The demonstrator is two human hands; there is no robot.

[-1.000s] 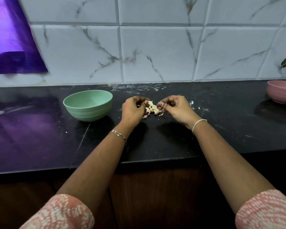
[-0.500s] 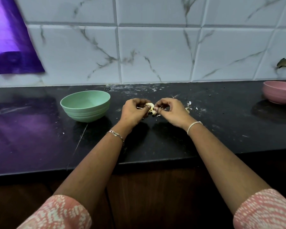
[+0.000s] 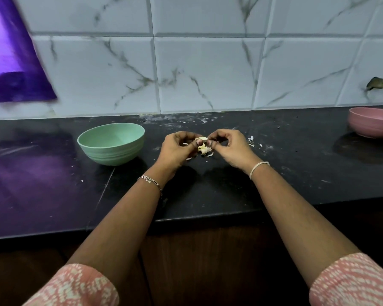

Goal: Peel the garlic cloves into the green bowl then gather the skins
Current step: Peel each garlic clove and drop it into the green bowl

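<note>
Pale garlic clove point(image 3: 201, 139) | L hand point(image 3: 177, 149) + R hand point(image 3: 230, 146) closer than 1 s ago, both pinching it | peeling underway, green bowl point(image 3: 111, 143) looks empty | skins point(image 3: 209, 153) loose below

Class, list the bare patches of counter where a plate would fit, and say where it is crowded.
Free: the counter between right hand and pink bowl; also left of the green bowl. Crowded: between the left hand and right hand, which pinch garlic over loose skins.
</note>
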